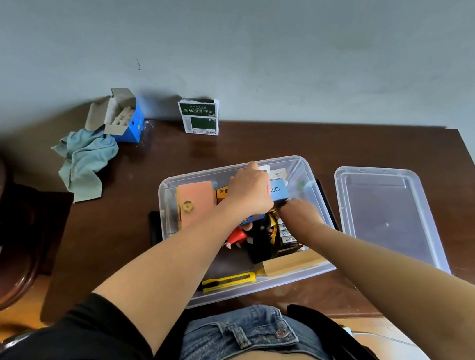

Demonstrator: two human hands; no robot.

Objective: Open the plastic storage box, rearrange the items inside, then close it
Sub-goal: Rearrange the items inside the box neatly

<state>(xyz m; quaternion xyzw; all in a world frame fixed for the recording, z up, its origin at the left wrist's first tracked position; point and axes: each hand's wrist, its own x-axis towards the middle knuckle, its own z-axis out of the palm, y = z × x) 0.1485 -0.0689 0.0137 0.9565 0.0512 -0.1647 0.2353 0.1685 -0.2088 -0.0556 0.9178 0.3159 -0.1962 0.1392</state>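
open on the dark table [120, 226], clear storage box [304, 167], lid [386, 207] set just beside. left hand [248, 192] curled over a blue carton [279, 190]; right hand [300, 212] reaching among packs (finger state hidden). risk: nudging the stacked items, catching the yellow cutter [229, 281].

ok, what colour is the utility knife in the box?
Yellow with black trim, clearest in the head view: utility knife.
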